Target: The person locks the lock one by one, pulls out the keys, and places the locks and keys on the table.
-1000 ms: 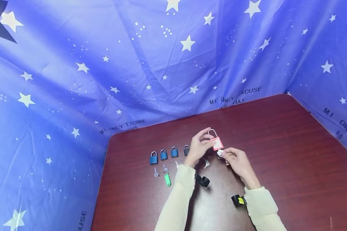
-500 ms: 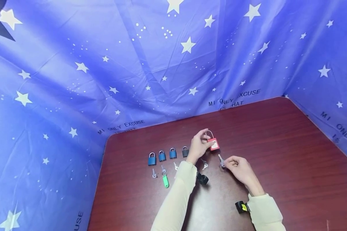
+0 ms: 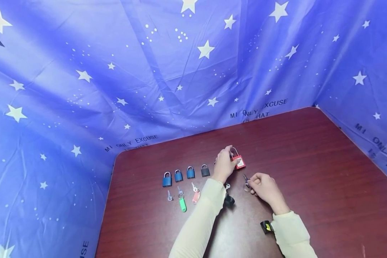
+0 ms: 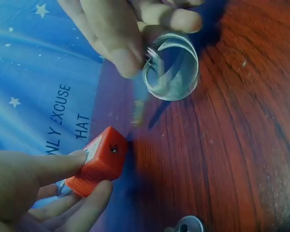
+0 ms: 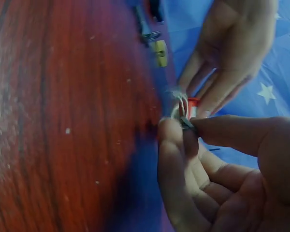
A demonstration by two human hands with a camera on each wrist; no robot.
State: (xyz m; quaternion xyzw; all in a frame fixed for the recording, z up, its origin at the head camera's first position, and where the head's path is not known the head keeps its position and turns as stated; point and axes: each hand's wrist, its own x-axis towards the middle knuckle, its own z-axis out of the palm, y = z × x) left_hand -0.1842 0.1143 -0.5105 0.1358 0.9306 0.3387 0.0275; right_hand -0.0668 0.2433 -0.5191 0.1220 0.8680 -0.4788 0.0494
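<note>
My left hand holds a red padlock with a white label, thumb on its front and fingers behind. In the left wrist view, the padlock's underside faces the right hand and shows a keyhole. My right hand pinches a small key between thumb and forefinger, its tip pointing up toward the padlock. A metal ring hangs from the key, blurred in the left wrist view. A gap separates key and padlock there. The right wrist view shows the right thumb and forefinger pressed together on the key.
Left of the hands stand blue padlocks and a black padlock in a row. In front lie a loose key, a green-tagged key and a pink tag with a key. The left forearm partly covers another key.
The key, at the red padlock's underside a second ago, has come away toward the lower right. The left hand has lowered the padlock slightly. The pink tag now shows beside the left sleeve.
</note>
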